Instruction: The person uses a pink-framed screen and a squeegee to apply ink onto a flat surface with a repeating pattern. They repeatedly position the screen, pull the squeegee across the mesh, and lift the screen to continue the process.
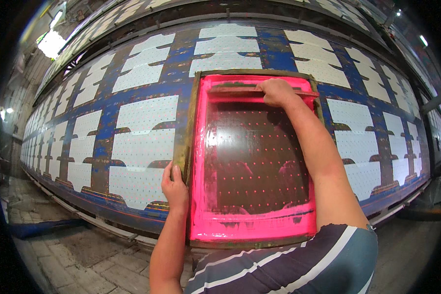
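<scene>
Blue desk carries white fabric pieces. At its near edge lies a rigid, ink-slick printing screen; left hand clasps its frame's cleaner left rail, right hand closed on the far squeegee.

Table: a long blue printing table runs from nine o'clock to three o'clock, covered with rows of white fabric pieces.
Floor: grey paving stones at seven o'clock.
Light: a bright window at ten o'clock; a small lamp at two o'clock.
</scene>
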A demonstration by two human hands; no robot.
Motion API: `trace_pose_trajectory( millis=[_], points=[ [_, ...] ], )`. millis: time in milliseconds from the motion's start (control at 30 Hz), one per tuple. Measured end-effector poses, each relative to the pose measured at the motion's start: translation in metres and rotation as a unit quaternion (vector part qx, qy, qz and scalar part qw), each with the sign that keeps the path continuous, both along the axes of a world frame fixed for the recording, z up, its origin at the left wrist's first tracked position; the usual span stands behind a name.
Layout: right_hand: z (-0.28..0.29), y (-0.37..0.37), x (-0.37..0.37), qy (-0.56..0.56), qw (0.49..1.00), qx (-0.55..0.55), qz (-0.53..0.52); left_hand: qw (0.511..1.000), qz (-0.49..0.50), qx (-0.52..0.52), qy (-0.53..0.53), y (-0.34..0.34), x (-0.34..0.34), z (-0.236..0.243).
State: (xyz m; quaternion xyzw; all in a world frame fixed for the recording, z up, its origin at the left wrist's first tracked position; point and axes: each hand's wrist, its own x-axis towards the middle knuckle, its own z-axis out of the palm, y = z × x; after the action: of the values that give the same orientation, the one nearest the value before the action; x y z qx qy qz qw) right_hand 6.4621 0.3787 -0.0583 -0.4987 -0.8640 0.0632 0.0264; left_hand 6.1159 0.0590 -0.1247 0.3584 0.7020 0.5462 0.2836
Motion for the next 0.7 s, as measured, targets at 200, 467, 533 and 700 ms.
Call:
trace_pose_trajectory(
  millis=[200, 467, 533, 700],
  points=[
    [-0.001, -0.129, 0.004, -0.002, 0.999, 0.018, 0.043, 0.999, -0.02, 0.018, 0.021, 0.002, -0.009, -0.014],
    [0.006, -0.309, 0.001, 0.023, 0.999, 0.005, 0.039, 0.998, -0.045, 0.026, 0.039, 0.0, -0.009, -0.01],
    [0.008, -0.347, -0.001, 0.017, 0.999, 0.006, 0.032, 0.997, -0.044, 0.029, 0.049, 0.0, -0.007, -0.005],
    [0.007, -0.435, -0.005, 0.009, 1.0, 0.006, 0.021, 0.996, -0.048, 0.019, 0.069, -0.008, -0.003, -0.001]
  ],
)
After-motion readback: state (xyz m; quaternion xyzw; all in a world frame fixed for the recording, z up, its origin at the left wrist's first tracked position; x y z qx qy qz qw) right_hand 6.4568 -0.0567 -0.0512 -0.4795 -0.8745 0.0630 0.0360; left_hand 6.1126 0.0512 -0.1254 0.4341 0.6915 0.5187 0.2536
